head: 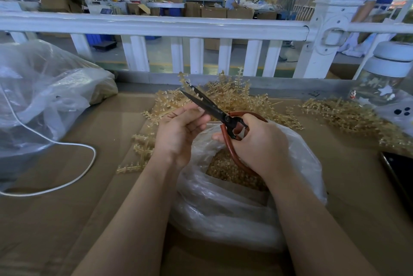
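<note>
Snipping over an open plastic bag [223, 213] so cut pieces drop straight in, a worker's right hand [257, 141] curls through the red loops of black scissors [214, 110], blades parted. The left hand [178, 132], fingers bent, appears to pinch a tan sprue strip [184, 79], feeding it between the blades above the table [89, 186], with more strips piled [234, 94] behind.

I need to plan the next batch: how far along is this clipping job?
Partway, I'd judge. Done: the open plastic bag already holds a layer of clipped amber pieces. In hand: the right hand grips the red-handled scissors, blades on a sprue strip that the left hand pinches. Left: heaps of sprue strips behind the bag and to the right; whether they still carry pieces is unclear.
</note>
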Available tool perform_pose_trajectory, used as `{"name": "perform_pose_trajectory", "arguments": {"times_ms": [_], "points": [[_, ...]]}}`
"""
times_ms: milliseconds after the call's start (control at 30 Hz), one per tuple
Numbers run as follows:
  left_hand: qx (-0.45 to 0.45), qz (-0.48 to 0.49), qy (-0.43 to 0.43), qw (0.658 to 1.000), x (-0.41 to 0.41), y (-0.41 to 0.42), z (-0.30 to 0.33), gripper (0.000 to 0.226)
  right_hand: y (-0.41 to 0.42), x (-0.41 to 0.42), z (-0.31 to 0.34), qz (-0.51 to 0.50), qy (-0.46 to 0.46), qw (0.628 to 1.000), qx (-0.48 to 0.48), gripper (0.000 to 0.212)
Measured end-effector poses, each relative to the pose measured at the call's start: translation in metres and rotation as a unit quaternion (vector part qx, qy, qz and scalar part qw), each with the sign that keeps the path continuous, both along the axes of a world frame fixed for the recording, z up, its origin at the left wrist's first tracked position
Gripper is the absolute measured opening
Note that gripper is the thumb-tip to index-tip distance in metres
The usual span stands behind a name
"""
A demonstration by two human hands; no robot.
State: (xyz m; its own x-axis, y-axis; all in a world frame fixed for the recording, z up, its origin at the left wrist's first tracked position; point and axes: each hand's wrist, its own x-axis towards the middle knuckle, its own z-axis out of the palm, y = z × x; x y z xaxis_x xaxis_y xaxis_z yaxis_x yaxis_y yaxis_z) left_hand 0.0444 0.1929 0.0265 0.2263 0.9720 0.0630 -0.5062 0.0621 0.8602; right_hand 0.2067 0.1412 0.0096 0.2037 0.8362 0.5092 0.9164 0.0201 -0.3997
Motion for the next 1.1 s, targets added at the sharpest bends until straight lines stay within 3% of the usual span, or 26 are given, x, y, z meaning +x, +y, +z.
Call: {"name": "perform_pose_trajectory", "arguments": {"times_ms": [267,833,967,1100], "points": [[0.005,-0.037,0.029,0.999,0.0023,-0.0030,0.0028,0.015,-0.0039,-0.0013,0.0040,0.006,-0.018,1.000,0.024,0.063],[-0.023,-0.061,0.002,0.998,0.0016,-0.0017,0.0035,0.019,0.0022,0.0026,-0.0033,0.003,-0.007,0.999,0.039,0.066],[-0.038,-0.045,-0.007,0.998,0.0012,-0.0015,0.0027,0.012,0.0014,0.0035,-0.0041,0.014,-0.002,0.999,0.033,0.068],[-0.078,-0.004,-0.035,0.996,-0.0018,0.0017,-0.0003,0.009,-0.0006,0.0023,-0.0034,0.026,0.033,0.999,0.034,0.055]]}}
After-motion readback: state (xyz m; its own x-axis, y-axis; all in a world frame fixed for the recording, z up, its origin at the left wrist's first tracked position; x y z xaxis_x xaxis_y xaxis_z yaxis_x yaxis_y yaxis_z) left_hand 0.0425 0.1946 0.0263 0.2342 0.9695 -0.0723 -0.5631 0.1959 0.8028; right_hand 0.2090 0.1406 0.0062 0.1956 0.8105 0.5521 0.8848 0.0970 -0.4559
